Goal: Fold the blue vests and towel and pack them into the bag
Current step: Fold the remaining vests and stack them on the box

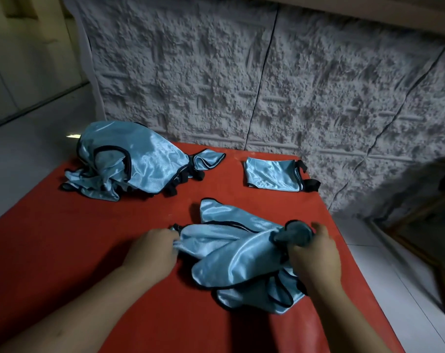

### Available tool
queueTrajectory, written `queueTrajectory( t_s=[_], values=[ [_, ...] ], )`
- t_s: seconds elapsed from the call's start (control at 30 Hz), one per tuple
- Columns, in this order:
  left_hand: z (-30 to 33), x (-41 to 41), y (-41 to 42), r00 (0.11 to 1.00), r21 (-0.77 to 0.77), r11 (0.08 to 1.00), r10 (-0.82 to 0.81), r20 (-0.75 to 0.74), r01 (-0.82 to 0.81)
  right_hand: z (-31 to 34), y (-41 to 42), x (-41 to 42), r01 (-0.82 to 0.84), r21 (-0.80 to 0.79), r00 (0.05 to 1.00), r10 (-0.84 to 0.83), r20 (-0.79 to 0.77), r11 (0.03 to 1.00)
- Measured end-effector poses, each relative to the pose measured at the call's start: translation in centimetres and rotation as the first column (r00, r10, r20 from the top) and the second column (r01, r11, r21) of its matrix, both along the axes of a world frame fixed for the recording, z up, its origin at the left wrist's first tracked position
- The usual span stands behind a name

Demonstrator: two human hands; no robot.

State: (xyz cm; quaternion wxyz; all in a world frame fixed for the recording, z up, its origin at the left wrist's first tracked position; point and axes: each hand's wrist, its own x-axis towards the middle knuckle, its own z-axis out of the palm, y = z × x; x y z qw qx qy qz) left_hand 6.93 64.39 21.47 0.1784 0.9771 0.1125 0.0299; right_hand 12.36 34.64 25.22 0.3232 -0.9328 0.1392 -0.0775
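Both hands, left (150, 250) and right (315, 258), pinch the vest (226, 250); best pull it flat on the bench (63, 238) before folding.

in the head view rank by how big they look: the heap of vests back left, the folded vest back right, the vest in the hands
1. Heap of vests, though it sits farther back.
2. Vest in the hands: close to the heap in looks, and nearness to the camera inflates it, so this order is unsure.
3. Folded vest, clearly smallest.
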Motion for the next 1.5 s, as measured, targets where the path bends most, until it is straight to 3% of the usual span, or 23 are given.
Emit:
queueTrajectory(
  t_s=[0.07, 0.1, 0.17, 0.23, 0.33, 0.4, 0.47, 0.5, 0.57, 0.63, 0.67, 0.83, 0.9, 1.0, 1.1, 1.17, 1.23, 1.33, 1.4, 1.5],
  values=[
    [0.8, 0.7, -0.4, 0.994, -0.192, 0.981, 0.026, 0.11, -0.004, 0.4, 2.0, -1.1, -0.233, 0.045, 0.949, 0.217, 0.228, 0.971],
    [1.5, 0.9, -0.8, 0.987, -0.272, 0.962, 0.027, 0.16, 0.018, 0.8, 3.5, -1.9, -0.414, 0.041, 0.873, 0.384, 0.301, 0.909],
    [3.3, 1.1, -1.9, 0.975, -0.465, 0.883, 0.04, 0.219, 0.068, 1.2, 6.9, -3.8, -0.701, 0.006, 0.697, 0.683, 0.22, 0.713],
    [5.2, 0.5, -3.0, 0.978, -0.673, 0.724, -0.014, 0.207, 0.153, 0.4, 9.5, -5.2, -0.787, -0.032, 0.609, 0.785, 0.115, 0.616],
    [6.6, -0.6, -3.9, 0.972, -0.833, 0.501, -0.141, 0.19, 0.235, 0.2, 10.5, -4.9, -0.678, -0.029, 0.72, 0.672, 0.176, 0.734],
    [7.0, -0.7, -4.1, 0.978, -0.908, 0.366, -0.033, 0.207, 0.205, 0.7, 9.5, -4.2, -0.566, 0.202, 0.823, 0.534, 0.194, 0.799],
    [6.6, -0.2, -3.8, 0.981, -0.953, 0.288, 0.14, 0.134, 0.089, 1.5, 8.0, -3.5, -0.425, 0.445, 0.905, 0.386, 0.18, 0.788],
    [6.0, 0.2, -3.6, 0.98, -0.944, 0.329, 0.185, 0.078, 0.013, 1.9, 7.2, -3.2, -0.355, 0.541, 0.931, 0.338, 0.135, 0.762],
    [4.1, 0.7, -3.2, 0.989, -0.822, 0.558, 0.141, -0.041, -0.114, 1.6, 5.6, -2.3, -0.168, 0.717, 0.964, 0.264, -0.023, 0.677],
    [1.6, 0.8, -2.9, 0.994, -0.594, 0.801, 0.011, -0.105, -0.072, 1.3, 4.6, -2.0, -0.012, 0.803, 0.958, 0.236, -0.161, 0.596],
    [0.7, 0.9, -3.0, 0.993, -0.495, 0.868, -0.035, -0.111, -0.025, 1.2, 4.3, -1.9, 0.029, 0.824, 0.952, 0.234, -0.195, 0.566],
    [-1.8, 1.4, -5.7, 0.982, -0.28, 0.952, -0.157, -0.103, 0.123, 1.6, 3.0, -1.5, 0.154, 0.837, 0.917, 0.239, -0.319, 0.525],
    [-1.8, 1.9, -5.7, 0.991, -0.155, 0.983, -0.113, -0.077, 0.1, 1.3, 2.6, -1.0, 0.17, 0.787, 0.937, 0.15, -0.315, 0.592],
    [-0.1, 2.8, -4.2, 0.999, -0.076, 0.996, -0.039, 0.024, 0.041, 1.0, 1.5, -0.5, 0.173, 0.608, 0.981, -0.08, -0.178, 0.775],
    [2.0, 2.9, -2.1, 0.997, -0.067, 0.998, 0.016, 0.074, -0.011, 1.5, 0.0, -0.3, 0.118, 0.556, 0.988, -0.043, -0.147, 0.823],
    [3.4, 2.7, -0.3, 0.995, -0.101, 0.993, 0.066, 0.069, -0.059, 1.7, -0.1, -0.4, 0.052, 0.639, 0.981, 0.079, -0.175, 0.767],
    [4.6, 2.4, 1.2, 0.987, -0.146, 0.983, 0.123, 0.1, -0.108, 1.9, 0.2, -0.5, 0.028, 0.76, 0.971, 0.163, -0.175, 0.649],
    [5.9, 2.1, 2.3, 0.949, -0.321, 0.932, 0.242, 0.202, -0.17, 1.7, 0.3, -0.2, -0.037, 0.81, 0.974, 0.202, -0.102, 0.585],
    [6.6, 2.0, 2.3, 0.91, -0.531, 0.836, 0.32, 0.264, -0.14, 1.9, 0.3, -0.2, -0.046, 0.833, 0.982, 0.176, -0.062, 0.551],
    [7.3, 2.0, 2.2, 0.871, -0.799, 0.599, 0.42, 0.255, -0.055, 1.6, 0.1, 0.2, 0.061, 0.852, 0.988, 0.089, -0.125, 0.519]
  ],
)
